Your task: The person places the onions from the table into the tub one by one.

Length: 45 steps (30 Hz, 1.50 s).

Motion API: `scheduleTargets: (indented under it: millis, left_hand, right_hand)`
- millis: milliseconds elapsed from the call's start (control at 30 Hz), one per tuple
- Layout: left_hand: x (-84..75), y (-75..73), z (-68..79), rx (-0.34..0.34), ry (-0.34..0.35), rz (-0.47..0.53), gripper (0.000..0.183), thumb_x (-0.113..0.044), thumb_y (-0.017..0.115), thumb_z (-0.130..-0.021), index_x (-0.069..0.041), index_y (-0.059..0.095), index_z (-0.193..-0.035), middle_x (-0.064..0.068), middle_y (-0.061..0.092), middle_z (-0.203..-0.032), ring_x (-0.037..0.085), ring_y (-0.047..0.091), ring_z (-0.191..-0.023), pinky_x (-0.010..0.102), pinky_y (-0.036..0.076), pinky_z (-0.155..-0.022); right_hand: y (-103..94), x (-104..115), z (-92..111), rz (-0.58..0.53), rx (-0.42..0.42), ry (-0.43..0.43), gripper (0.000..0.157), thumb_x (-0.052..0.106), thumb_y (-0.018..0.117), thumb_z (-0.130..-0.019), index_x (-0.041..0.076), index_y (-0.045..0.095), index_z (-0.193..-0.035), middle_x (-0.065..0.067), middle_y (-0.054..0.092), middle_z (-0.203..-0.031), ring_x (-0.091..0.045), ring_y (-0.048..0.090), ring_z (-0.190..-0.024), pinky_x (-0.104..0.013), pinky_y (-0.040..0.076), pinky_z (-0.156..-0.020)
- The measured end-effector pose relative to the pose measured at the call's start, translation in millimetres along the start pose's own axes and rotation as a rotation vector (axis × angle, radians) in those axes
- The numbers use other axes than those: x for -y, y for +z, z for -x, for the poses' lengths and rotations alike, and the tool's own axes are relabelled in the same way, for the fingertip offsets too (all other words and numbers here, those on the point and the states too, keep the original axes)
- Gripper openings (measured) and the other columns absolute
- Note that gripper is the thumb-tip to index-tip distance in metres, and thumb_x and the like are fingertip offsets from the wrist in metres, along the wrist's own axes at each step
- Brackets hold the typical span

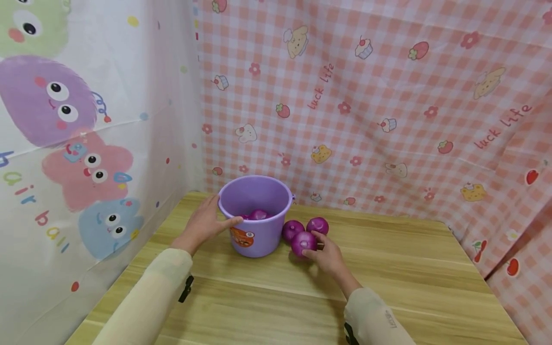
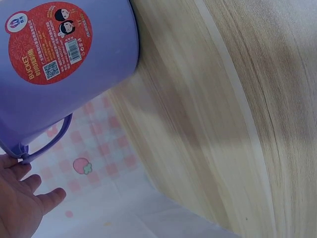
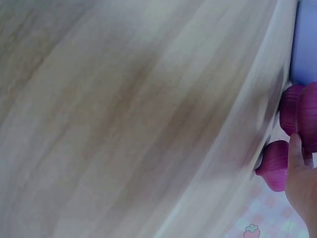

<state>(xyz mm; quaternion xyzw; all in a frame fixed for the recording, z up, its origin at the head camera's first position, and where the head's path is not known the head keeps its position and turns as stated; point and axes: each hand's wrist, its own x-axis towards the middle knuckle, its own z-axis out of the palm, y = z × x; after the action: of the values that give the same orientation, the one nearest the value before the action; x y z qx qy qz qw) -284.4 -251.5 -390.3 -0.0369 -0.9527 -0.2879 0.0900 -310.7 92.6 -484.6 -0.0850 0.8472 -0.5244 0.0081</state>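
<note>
A purple bucket point(image 1: 263, 239) with a red sticker stands upright on the table, red onions point(image 1: 259, 214) showing inside it. My left hand point(image 1: 204, 223) rests against the bucket's left side, its thumb along the near rim. In the left wrist view, its spread fingers touch the rim by the handle point(image 2: 54, 141). My right hand point(image 1: 329, 256) grips a red onion point(image 1: 304, 243) between thumb and fingers, right of the bucket. Two more red onions sit just behind it, one point(image 1: 293, 231) close beside the bucket and the other point(image 1: 318, 226) farther right.
The wood-grain table point(image 1: 409, 278) extends to the right and toward me. A pink checked cloth point(image 1: 366, 120) hangs along the back and right side. On the left hangs a white cloth point(image 1: 151, 143) with cartoon figures.
</note>
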Motion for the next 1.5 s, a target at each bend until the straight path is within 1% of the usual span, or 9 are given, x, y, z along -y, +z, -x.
scheduleTargets:
  millis: [67, 167, 300, 533, 800, 1000, 1233, 1333, 1500]
  left_hand:
    - [0.6, 0.5, 0.0, 0.003, -0.001, -0.004, 0.112, -0.071, 0.066, -0.08, -0.005, 0.018, -0.158, 0.022, 0.024, -0.159, 0.043, 0.021, -0.145, 0.065, 0.021, -0.114]
    - [0.5, 0.9, -0.3, 0.003, -0.002, -0.007, 0.113, -0.072, 0.065, -0.08, -0.005, 0.018, -0.158, 0.022, 0.024, -0.16, 0.042, 0.021, -0.145, 0.065, 0.021, -0.114]
    - [-1.1, 0.1, -0.6, -0.002, 0.004, 0.0, 0.107, -0.065, 0.067, -0.084, -0.005, 0.019, -0.158, 0.022, 0.025, -0.159, 0.042, 0.022, -0.145, 0.065, 0.021, -0.114]
    - [-0.5, 0.1, -0.2, -0.006, 0.009, 0.007, 0.106, -0.062, 0.069, -0.084, -0.004, 0.02, -0.157, 0.022, 0.027, -0.158, 0.042, 0.022, -0.145, 0.065, 0.022, -0.114]
    - [-0.3, 0.0, 0.0, -0.002, 0.007, 0.009, 0.108, -0.065, 0.068, -0.083, -0.004, 0.021, -0.157, 0.021, 0.027, -0.158, 0.042, 0.022, -0.145, 0.064, 0.022, -0.114]
    - [-0.4, -0.3, 0.2, 0.004, -0.002, 0.013, 0.108, -0.066, 0.068, -0.083, -0.005, 0.019, -0.158, 0.022, 0.025, -0.159, 0.043, 0.021, -0.146, 0.064, 0.02, -0.114]
    - [-1.2, -1.0, 0.5, 0.007, 0.001, 0.001, 0.108, -0.065, 0.067, -0.083, -0.003, 0.019, -0.157, 0.023, 0.025, -0.159, 0.042, 0.021, -0.145, 0.063, 0.021, -0.115]
    - [-1.4, -1.0, 0.3, 0.007, 0.002, -0.006, 0.108, -0.066, 0.067, -0.083, -0.003, 0.019, -0.157, 0.023, 0.026, -0.158, 0.042, 0.022, -0.145, 0.063, 0.022, -0.115]
    - [-1.7, -0.9, 0.0, 0.003, 0.003, -0.001, 0.107, -0.064, 0.068, -0.084, -0.004, 0.02, -0.157, 0.022, 0.027, -0.158, 0.042, 0.023, -0.145, 0.063, 0.022, -0.115]
  right_hand:
    - [-0.8, 1, 0, -0.008, -0.003, -0.002, 0.067, 0.011, 0.078, -0.086, 0.001, 0.048, -0.145, -0.025, 0.058, -0.13, -0.041, 0.057, -0.118, -0.048, 0.052, -0.097]
    - [-2.0, 3, -2, -0.025, -0.009, -0.001, 0.068, 0.011, 0.078, -0.086, 0.002, 0.047, -0.146, -0.026, 0.059, -0.129, -0.04, 0.058, -0.118, -0.048, 0.051, -0.098]
    - [-5.8, 8, -4, -0.037, -0.026, -0.011, 0.069, 0.011, 0.078, -0.086, 0.003, 0.046, -0.147, -0.026, 0.059, -0.13, -0.039, 0.058, -0.118, -0.048, 0.05, -0.098]
    - [-15.4, 17, -5, -0.056, -0.051, -0.026, 0.067, 0.014, 0.078, -0.086, 0.001, 0.048, -0.145, -0.026, 0.057, -0.133, -0.04, 0.057, -0.119, -0.048, 0.051, -0.098]
    - [-25.9, 26, -10, -0.072, -0.052, 0.004, 0.069, 0.019, 0.077, -0.088, 0.004, 0.044, -0.148, -0.026, 0.054, -0.136, -0.04, 0.053, -0.125, -0.047, 0.05, -0.1]
    - [-33.5, 34, -13, -0.076, -0.061, 0.022, 0.071, 0.024, 0.077, -0.088, 0.007, 0.044, -0.148, -0.025, 0.054, -0.138, -0.039, 0.051, -0.128, -0.05, 0.046, -0.103]
    - [-43.7, 47, -16, -0.073, -0.07, -0.018, 0.073, 0.024, 0.075, -0.089, 0.006, 0.04, -0.151, -0.022, 0.05, -0.141, -0.038, 0.051, -0.128, -0.048, 0.049, -0.101]
    - [-48.0, 52, -18, -0.093, -0.065, -0.018, 0.074, 0.025, 0.075, -0.09, 0.006, 0.038, -0.152, -0.021, 0.049, -0.142, -0.037, 0.05, -0.129, -0.049, 0.048, -0.102]
    - [-53.3, 59, -22, -0.133, -0.076, -0.027, 0.073, 0.024, 0.075, -0.09, 0.008, 0.04, -0.151, -0.019, 0.049, -0.141, -0.035, 0.05, -0.129, -0.048, 0.047, -0.103]
